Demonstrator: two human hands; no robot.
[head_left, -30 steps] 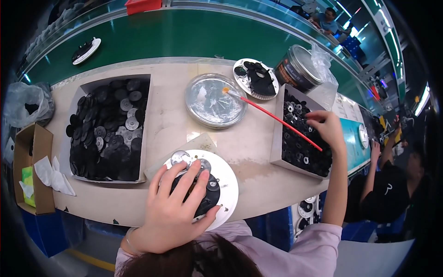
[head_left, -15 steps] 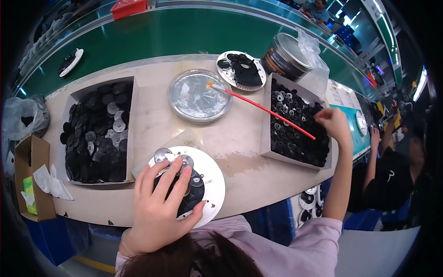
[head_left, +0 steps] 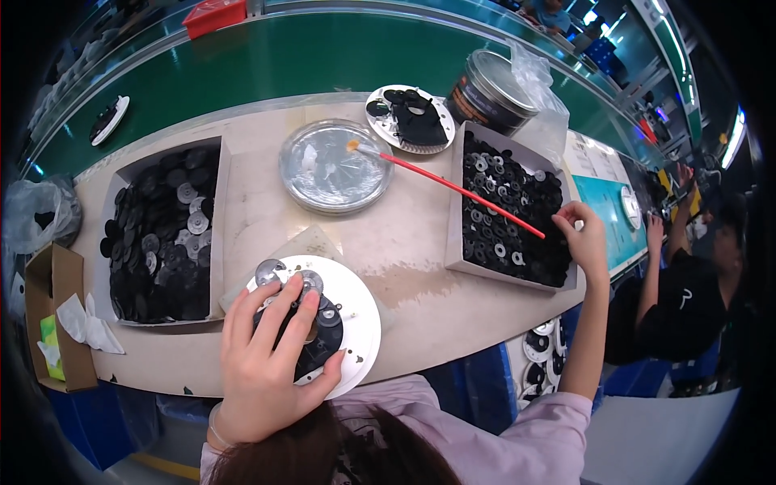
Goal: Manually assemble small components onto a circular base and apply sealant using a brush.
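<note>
My left hand lies over a white round plate at the front of the table, gripping the black housing mounted on it. Its fingertips press by a grey gear, and the thumb rests near the housing's edge; the palm hides part of the assembly. Over the right rim of a box full of small black and grey gears, my right hand has thumb and forefinger pinched together. Whatever may be between them is too small to make out. A red-handled brush reaches from a round clear-lidded container across that box.
Another box at left holds black and grey discs. A second white plate assembly and a large tin stand at the back, before a green conveyor. A co-worker works at right. A cardboard box stands far left.
My right hand has moved toward me along the gear box's right side, its fingers now pinched at the rim. The whole view has shifted slightly; my left hand stays on the plate.
</note>
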